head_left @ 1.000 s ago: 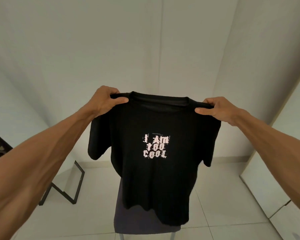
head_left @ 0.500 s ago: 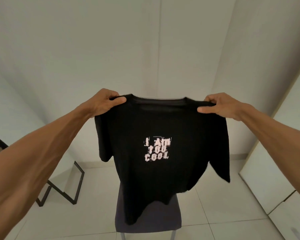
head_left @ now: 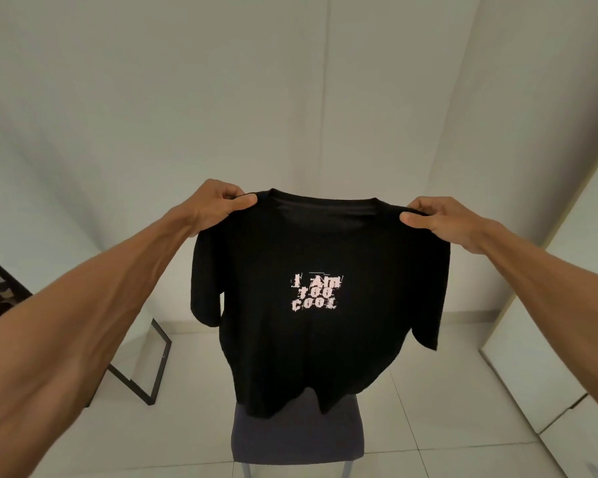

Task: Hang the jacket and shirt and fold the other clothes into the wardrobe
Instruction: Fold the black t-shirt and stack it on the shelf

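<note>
Holding up a black T-shirt (head_left: 318,339) is the step right now, and it looks like the start of folding it. The T-shirt hangs in the air with white words in the middle, facing the person. It is spread wide. Its bottom edge hangs just over the seat of a grey chair (head_left: 297,439); I cannot tell if they touch.

To do this well, I think the person should hold the two shoulders level, so the cloth hangs flat with no twist. The bottom edge looks a bit bunched, so a small shake may help. Then the shirt needs a flat place to lie on for folding.

The left hand (head_left: 218,208) pinches the shoulder on the left side, beside the neck hole. The right hand (head_left: 439,219) pinches the shoulder on the right side. Each grip is closed on the cloth, thumb in front and fingers curled over the top. The shirt hangs down below both hands, between the two arms.

Around it are a white tiled floor (head_left: 428,426), a plain wall (head_left: 221,98), a black frame (head_left: 159,367) on the left, and white cupboard doors (head_left: 539,357) on the right, which may be the wardrobe.
</note>
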